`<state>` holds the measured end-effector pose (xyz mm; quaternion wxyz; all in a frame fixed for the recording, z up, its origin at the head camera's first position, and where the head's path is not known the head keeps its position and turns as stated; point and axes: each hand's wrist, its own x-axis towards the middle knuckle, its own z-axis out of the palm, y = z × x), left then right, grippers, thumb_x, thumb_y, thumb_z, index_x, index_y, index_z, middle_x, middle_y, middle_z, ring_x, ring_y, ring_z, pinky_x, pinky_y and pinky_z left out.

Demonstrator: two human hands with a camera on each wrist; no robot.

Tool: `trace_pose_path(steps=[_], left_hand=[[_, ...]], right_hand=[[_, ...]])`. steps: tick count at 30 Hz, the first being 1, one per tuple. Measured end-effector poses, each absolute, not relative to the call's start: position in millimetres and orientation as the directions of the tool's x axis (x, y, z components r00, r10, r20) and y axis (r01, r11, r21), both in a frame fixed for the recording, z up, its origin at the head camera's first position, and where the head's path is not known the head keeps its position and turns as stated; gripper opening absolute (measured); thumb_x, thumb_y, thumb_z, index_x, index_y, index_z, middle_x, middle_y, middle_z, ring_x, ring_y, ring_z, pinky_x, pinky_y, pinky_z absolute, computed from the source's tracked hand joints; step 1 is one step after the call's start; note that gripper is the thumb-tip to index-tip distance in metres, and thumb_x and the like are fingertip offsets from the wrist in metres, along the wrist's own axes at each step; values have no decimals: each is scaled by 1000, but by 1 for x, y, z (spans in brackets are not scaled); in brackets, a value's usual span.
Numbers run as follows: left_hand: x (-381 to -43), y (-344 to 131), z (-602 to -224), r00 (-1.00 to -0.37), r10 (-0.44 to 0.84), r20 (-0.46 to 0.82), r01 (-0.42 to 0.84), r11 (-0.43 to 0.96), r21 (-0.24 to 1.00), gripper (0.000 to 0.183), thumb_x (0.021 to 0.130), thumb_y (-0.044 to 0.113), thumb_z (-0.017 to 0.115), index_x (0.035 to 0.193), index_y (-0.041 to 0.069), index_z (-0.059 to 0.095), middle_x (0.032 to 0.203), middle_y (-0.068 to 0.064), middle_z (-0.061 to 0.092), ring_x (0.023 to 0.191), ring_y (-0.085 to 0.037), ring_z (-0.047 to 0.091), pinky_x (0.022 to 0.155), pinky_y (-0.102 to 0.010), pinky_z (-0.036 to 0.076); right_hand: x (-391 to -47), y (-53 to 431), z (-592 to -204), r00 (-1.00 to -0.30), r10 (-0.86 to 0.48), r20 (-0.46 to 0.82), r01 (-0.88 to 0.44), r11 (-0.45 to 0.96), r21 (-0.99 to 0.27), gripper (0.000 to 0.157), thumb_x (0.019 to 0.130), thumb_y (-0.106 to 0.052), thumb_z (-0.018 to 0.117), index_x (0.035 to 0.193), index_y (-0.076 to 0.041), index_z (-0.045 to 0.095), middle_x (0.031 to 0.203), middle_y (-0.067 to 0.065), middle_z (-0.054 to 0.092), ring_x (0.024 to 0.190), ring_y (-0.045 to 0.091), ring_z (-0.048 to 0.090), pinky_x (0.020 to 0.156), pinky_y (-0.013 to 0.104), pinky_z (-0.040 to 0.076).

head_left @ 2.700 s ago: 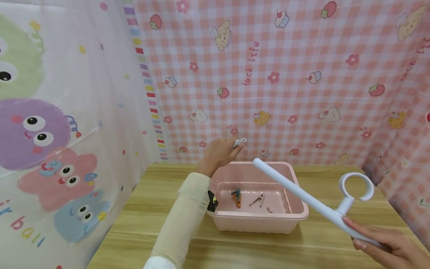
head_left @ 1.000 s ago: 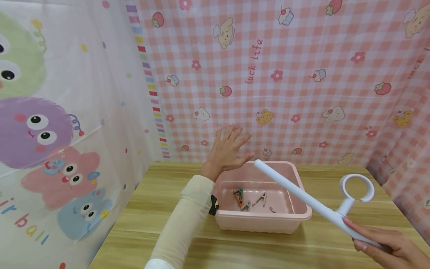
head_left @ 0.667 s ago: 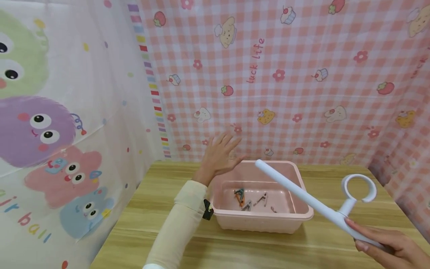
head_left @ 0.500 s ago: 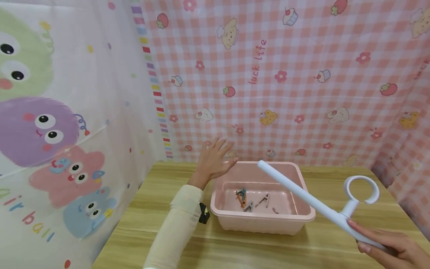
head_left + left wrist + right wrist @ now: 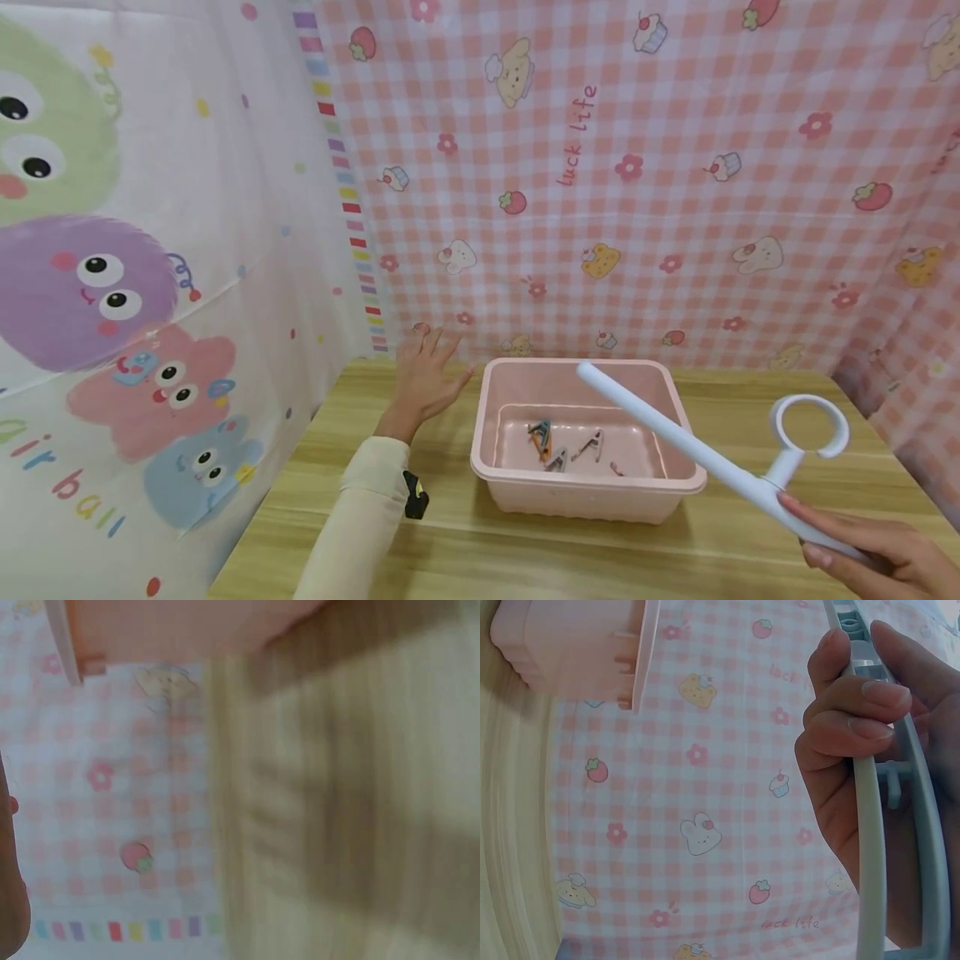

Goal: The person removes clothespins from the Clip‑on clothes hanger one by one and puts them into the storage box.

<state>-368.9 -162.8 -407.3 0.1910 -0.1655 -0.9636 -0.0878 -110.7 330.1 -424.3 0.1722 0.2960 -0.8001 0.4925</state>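
My left hand [image 5: 429,379] is held with spread fingers over the table, left of a pink plastic basin [image 5: 588,498], and has nothing in it. Only an edge of that hand [image 5: 11,877] shows in the left wrist view. My right hand [image 5: 885,546] grips a light-blue plastic clothes hanger [image 5: 675,433] with a C-shaped hook. In the right wrist view, curled fingers wrap the hanger [image 5: 870,847] by its bars. Inside the basin lie an orange-and-teal clothespin [image 5: 541,440], a grey clothespin [image 5: 557,460], a pale clothespin [image 5: 590,447] and a small pink piece [image 5: 617,469].
The wooden table [image 5: 450,550] carries the basin near its back edge. Behind it hangs a pink checked cloth [image 5: 637,208], and a white cartoon-printed cloth [image 5: 247,250] hangs on the left. The hanger's far end overlaps the basin in the head view.
My left hand let a grey clothespin go into the basin, opened its fingers, and moved left and down, away from the basin. My right hand holds the hanger almost still.
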Motion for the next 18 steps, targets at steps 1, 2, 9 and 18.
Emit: trace_pose_path(steps=[1,2,9,18], left_hand=[[-368,-167,-411,-878,272,395,343,932,120,65,98,59,48,152,23,48,160,-15,42,155,-41,27,119,-67,24],[-367,-172,-414,-884,260,390,334,932,137,66,98,59,48,152,22,48,160,-15,41,155,-41,27,119,-68,25],[-364,-194,-435,-893,227,388,287,952,104,67,97,61,49,153,23,47,158,-19,45,150,-43,35,115,-68,31],[-361,-196,-453,-909,200,366,271,950,153,68,97,61,48,150,19,51,163,-20,36,153,-44,28,117,-74,23]], right_hand=[[-111,330,-424,-762,-308,570,-647,326,-689,74,77,37,53,143,4,54,136,-17,64,48,7,38,48,21,39],[-111,330,-424,-754,-317,576,-656,306,-690,74,76,37,53,143,5,53,137,-15,64,49,8,40,49,21,40],[-112,334,-423,-718,-349,602,-693,276,-666,70,72,40,54,138,16,50,140,-12,64,51,7,43,50,22,42],[-107,335,-425,-746,-320,584,-666,366,-650,69,72,39,55,137,17,52,138,-18,63,39,10,29,41,14,36]])
